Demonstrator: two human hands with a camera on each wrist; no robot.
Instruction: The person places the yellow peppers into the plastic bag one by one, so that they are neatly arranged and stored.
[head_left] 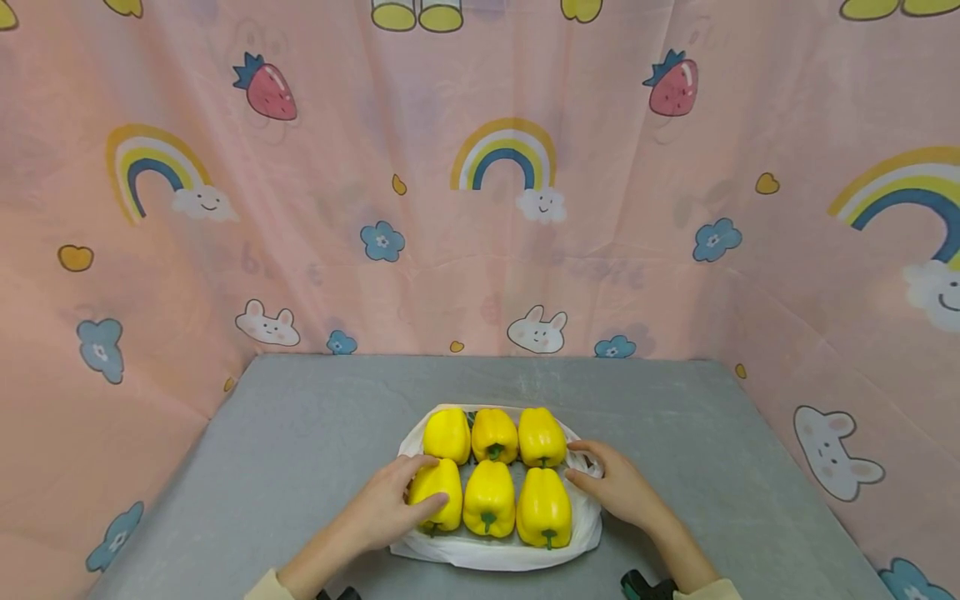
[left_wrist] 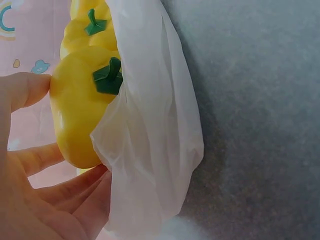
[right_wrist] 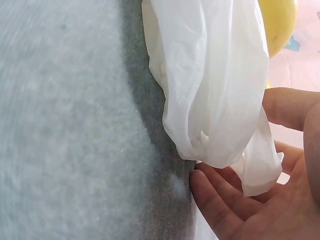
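Observation:
Several yellow bell peppers (head_left: 489,498) sit in two rows, ringed by a white plastic bag (head_left: 495,557) with its edges spread low around them. My left hand (head_left: 390,500) has its thumb and fingers round the front-left pepper (left_wrist: 75,115), thumb on one side and fingertips on the other. At the bag's right side, my right hand (head_left: 618,487) holds the bag's loose edge (right_wrist: 262,160) between thumb and curled fingers. What lies beneath the peppers is mostly hidden.
The bag rests on a grey tabletop (head_left: 315,450). A pink printed curtain (head_left: 330,175) rises behind the table and along both sides. Black straps (head_left: 645,586) show near the wrists at the bottom edge.

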